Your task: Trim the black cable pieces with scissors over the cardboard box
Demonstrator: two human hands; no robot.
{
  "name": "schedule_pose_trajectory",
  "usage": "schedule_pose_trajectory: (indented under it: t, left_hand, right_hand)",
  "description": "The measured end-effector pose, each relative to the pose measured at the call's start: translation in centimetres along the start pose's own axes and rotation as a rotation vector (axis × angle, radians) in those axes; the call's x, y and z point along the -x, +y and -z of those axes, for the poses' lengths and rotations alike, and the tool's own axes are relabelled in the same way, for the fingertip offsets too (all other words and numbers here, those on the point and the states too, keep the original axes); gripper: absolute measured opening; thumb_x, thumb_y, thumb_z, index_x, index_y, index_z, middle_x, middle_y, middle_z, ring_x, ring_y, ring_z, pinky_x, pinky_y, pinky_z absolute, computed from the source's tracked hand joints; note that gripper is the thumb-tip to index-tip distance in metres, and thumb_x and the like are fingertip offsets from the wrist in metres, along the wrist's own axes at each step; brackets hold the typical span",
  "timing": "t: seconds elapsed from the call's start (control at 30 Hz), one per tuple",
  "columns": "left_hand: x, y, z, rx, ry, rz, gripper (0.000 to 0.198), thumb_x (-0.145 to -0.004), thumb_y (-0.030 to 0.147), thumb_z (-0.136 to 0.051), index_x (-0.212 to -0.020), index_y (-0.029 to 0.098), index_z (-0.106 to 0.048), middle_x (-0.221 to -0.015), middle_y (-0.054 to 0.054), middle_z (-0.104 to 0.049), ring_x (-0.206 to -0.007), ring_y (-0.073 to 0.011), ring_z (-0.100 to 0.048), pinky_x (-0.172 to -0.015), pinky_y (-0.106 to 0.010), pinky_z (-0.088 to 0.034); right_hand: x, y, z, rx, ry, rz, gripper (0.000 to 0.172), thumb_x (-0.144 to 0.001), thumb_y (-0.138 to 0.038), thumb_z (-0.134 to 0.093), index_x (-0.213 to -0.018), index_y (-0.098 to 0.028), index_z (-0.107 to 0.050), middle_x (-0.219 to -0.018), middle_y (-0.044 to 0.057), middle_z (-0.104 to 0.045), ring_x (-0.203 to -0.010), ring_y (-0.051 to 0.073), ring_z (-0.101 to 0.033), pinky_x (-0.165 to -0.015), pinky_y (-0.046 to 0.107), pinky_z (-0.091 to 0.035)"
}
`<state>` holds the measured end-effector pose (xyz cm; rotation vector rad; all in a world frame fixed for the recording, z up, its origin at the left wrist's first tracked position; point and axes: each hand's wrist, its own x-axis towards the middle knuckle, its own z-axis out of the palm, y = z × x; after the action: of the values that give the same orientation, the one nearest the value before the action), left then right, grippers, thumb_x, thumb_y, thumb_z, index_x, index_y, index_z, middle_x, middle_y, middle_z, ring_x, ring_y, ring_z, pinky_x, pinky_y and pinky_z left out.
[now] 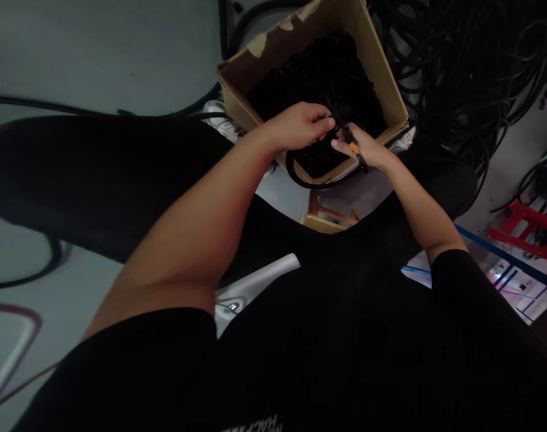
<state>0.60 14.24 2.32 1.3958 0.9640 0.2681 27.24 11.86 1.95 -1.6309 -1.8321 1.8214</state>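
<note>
Over an open cardboard box (381, 78) holding a dark heap of small black pieces (318, 72), both hands are close together. My left hand (307, 126) is closed, thumb against the fingers, at the end of something dark that is too small to make out. In my right hand (358, 144) is a black tool with an orange part (354, 147), its dark tip pointing up toward my left fingertips. A black cable (300, 179) curves below the hands along the near side of the box.
Black cables (462, 72) lie piled on the floor at the upper right. Another cable (44, 103) runs along the left. A wooden stool (322, 224) is below the box. At the right are a red plastic object (516, 231) and more coiled cable (543, 180).
</note>
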Motion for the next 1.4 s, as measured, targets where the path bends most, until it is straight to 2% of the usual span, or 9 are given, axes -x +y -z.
schedule_pose_trajectory:
  t: [0.13,0.23,0.47,0.57,0.73,0.93,1.07,1.3,1.4]
  left_hand:
    - [-0.1,0.5,-0.2,-0.061,0.001,0.033,0.036,-0.129,0.044,-0.063,-0.1,0.026,-0.07,-0.072,0.001,-0.056,-0.091,-0.0236,-0.057,-0.086,-0.036,-0.045]
    - [-0.2,0.4,-0.2,-0.003,0.007,0.036,0.033,-0.13,0.04,-0.062,-0.102,0.024,-0.073,-0.075,0.001,-0.056,-0.086,-0.024,-0.061,-0.082,-0.035,-0.047]
    - [0.0,0.4,0.1,-0.001,0.017,-0.007,0.037,-0.131,0.052,-0.067,-0.103,0.027,-0.07,-0.072,0.002,-0.056,-0.093,-0.0248,-0.06,-0.087,-0.036,-0.048]
    - [0.1,0.7,0.2,-0.025,0.029,-0.009,0.039,-0.129,0.056,-0.066,-0.101,0.029,-0.068,-0.069,0.002,-0.054,-0.099,-0.0261,-0.061,-0.091,-0.036,-0.048]
    - [0.0,1.0,0.0,-0.02,0.036,0.027,0.035,-0.128,0.05,-0.062,-0.099,0.03,-0.06,-0.071,0.002,-0.053,-0.093,-0.0235,-0.053,-0.087,-0.037,-0.043]
    - [0.2,0.8,0.2,0.177,-0.017,0.107,0.057,-0.126,0.084,-0.065,-0.108,0.03,-0.063,-0.07,0.003,-0.039,-0.084,-0.023,-0.046,-0.079,-0.039,-0.038]
    - [0.7,1.0,0.9,0.259,-0.086,0.128,0.067,-0.117,0.099,-0.075,-0.111,0.033,-0.067,-0.069,0.003,-0.042,-0.085,-0.0239,-0.041,-0.08,-0.042,-0.037]
    - [0.4,0.7,0.5,0.241,-0.072,0.163,0.063,-0.118,0.09,-0.077,-0.105,0.029,-0.067,-0.072,0.004,-0.041,-0.077,-0.0194,-0.038,-0.077,-0.041,-0.033]
    - [0.3,0.6,0.3,0.212,-0.071,0.128,0.061,-0.115,0.09,-0.077,-0.109,0.03,-0.068,-0.071,0.004,-0.042,-0.082,-0.0216,-0.042,-0.079,-0.041,-0.036]
  right_hand:
    - [-0.2,0.3,-0.3,-0.043,-0.031,0.005,0.081,-0.102,-0.092,-0.1,-0.132,-0.024,-0.067,-0.131,0.013,-0.076,-0.139,0.038,-0.075,-0.135,0.06,-0.067]
    - [0.1,-0.6,-0.4,-0.101,-0.027,0.0,0.074,-0.105,-0.088,-0.1,-0.132,-0.025,-0.07,-0.135,0.012,-0.077,-0.146,0.038,-0.074,-0.141,0.059,-0.065]
    - [1.1,-3.8,-0.1,-0.147,0.01,-0.069,0.07,-0.103,-0.082,-0.104,-0.13,-0.025,-0.072,-0.133,0.011,-0.078,-0.149,0.037,-0.073,-0.144,0.059,-0.064]
    - [1.0,-4.1,-0.1,-0.142,0.028,-0.084,0.067,-0.103,-0.079,-0.105,-0.127,-0.026,-0.071,-0.13,0.01,-0.076,-0.145,0.035,-0.073,-0.139,0.055,-0.067]
    - [0.5,-3.7,-0.2,-0.123,0.029,-0.082,0.069,-0.102,-0.08,-0.105,-0.127,-0.026,-0.07,-0.118,0.007,-0.07,-0.131,0.033,-0.074,-0.132,0.055,-0.071]
    - [0.3,-3.4,-0.2,-0.127,-0.005,-0.041,0.077,-0.103,-0.084,-0.103,-0.14,-0.023,-0.075,-0.127,0.01,-0.074,-0.141,0.035,-0.075,-0.138,0.057,-0.067]
    - [0.5,-3.3,0.1,-0.132,-0.014,-0.025,0.077,-0.102,-0.083,-0.105,-0.139,-0.023,-0.075,-0.134,0.013,-0.076,-0.151,0.037,-0.074,-0.141,0.056,-0.065]
    - [1.0,-3.1,0.0,-0.093,-0.023,-0.01,0.076,-0.103,-0.085,-0.102,-0.132,-0.023,-0.07,-0.131,0.013,-0.075,-0.15,0.041,-0.073,-0.139,0.063,-0.067]
    - [0.7,-3.0,-0.1,-0.072,-0.012,-0.009,0.079,-0.099,-0.088,-0.104,-0.131,-0.023,-0.07,-0.129,0.013,-0.074,-0.149,0.042,-0.073,-0.139,0.066,-0.067]
